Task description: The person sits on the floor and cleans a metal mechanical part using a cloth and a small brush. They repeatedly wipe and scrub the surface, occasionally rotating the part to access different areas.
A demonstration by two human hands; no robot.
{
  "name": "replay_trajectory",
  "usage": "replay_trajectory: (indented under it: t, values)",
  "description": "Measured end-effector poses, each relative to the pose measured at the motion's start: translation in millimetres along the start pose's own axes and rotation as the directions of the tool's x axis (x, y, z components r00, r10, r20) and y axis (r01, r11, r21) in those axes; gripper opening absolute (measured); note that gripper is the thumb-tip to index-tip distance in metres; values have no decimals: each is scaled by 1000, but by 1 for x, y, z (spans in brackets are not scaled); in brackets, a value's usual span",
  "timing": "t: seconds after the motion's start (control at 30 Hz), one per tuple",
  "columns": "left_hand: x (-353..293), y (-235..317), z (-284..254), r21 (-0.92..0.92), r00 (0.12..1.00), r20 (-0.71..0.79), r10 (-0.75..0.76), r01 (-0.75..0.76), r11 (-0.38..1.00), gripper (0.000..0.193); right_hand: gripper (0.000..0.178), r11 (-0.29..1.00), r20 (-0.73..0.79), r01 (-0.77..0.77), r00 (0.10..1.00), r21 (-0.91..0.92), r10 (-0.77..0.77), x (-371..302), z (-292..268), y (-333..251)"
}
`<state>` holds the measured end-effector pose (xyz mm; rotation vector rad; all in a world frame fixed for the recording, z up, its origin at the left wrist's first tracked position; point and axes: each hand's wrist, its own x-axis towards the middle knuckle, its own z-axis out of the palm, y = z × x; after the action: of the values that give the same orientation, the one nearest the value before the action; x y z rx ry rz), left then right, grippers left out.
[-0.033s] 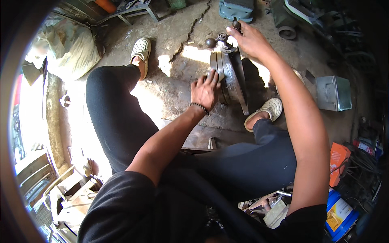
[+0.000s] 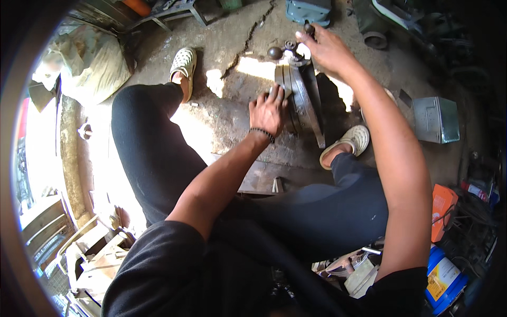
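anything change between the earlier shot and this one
Nothing visibly changed. The left hand still presses on the stacked metal plates on the concrete floor, and the right hand still grips the dark handle at their far end. Legs and shoes are where they were.

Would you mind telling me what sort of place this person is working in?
Probably a small metal or repair workshop. The person sits low over a cracked concrete floor, the left hand pressing on heavy steel bars while the right hand grips a handle. A grey metal box and paint tins lie around.
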<state>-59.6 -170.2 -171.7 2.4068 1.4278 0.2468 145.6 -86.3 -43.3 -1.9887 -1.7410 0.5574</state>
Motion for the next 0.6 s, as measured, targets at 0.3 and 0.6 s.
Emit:
replay_trajectory:
  t: [0.3,0.6]
  values:
    - [5,4,2,-33,1000,9,0,0,999,50,82,997,90,-54,994,-55,59,0,-10,-16]
    - [13,5,12,-35,995,-90,-35,32,999,50,84,999,68,12,998,-46,-8,2,-13,-19]
